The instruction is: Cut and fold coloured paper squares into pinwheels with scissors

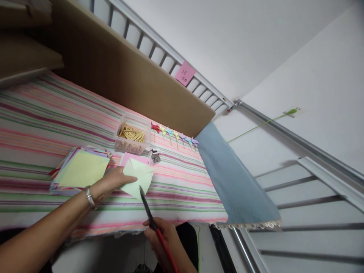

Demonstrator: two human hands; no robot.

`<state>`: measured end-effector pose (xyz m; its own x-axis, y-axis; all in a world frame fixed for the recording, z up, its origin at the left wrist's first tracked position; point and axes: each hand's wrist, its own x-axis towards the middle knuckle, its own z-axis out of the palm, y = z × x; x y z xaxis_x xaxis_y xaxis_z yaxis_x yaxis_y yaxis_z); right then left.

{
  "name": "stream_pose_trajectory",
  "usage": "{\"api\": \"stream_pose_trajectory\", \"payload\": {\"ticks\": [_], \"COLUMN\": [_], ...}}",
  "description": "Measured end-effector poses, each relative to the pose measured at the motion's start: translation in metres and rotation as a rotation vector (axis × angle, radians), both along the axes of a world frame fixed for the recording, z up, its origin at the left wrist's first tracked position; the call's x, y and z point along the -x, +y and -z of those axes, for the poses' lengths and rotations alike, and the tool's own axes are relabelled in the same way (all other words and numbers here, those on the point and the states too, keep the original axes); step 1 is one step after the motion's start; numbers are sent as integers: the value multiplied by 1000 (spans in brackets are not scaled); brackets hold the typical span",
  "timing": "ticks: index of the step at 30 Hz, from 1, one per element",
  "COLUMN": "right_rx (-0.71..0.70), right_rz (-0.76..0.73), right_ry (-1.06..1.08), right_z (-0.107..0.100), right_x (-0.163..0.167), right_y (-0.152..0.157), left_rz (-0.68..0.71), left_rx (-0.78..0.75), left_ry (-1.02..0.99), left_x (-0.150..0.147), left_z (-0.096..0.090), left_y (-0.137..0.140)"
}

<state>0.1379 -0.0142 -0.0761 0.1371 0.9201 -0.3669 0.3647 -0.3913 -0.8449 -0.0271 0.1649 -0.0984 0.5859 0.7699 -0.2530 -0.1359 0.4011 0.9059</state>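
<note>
My left hand (115,179), with a silver bracelet at the wrist, pinches a pale green paper square (140,175) between thumb and fingers. Slits run in from some of the paper's corners. My right hand (165,232) grips scissors (148,210) with dark blades and red handles. Their tips meet the paper's lower part; whether the blades are apart I cannot tell. Behind the green square, a pink paper (139,158) shows in part. To the left lies a stack of coloured paper squares (83,168), a yellow one on top.
A clear plastic box (131,146) holds many short wooden sticks (131,132). Beside it sits a small packet of metallic bits (155,156). Several small paper pinwheels (169,131) stand in a row along a cardboard panel (159,91). Striped cloth (182,189) covers the table.
</note>
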Motion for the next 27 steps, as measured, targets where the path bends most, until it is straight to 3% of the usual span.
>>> {"api": "stream_pose_trajectory", "payload": {"ticks": [18, 27], "right_rx": [-23, -18], "right_rz": [-2, -7], "right_ry": [-71, -88], "right_z": [-4, 5], "right_x": [5, 3], "right_y": [4, 5], "left_rz": [-24, -30], "left_rx": [39, 38], "left_ry": [-12, 0], "left_x": [-1, -2], "left_z": [0, -3], "left_y": [-4, -5]}}
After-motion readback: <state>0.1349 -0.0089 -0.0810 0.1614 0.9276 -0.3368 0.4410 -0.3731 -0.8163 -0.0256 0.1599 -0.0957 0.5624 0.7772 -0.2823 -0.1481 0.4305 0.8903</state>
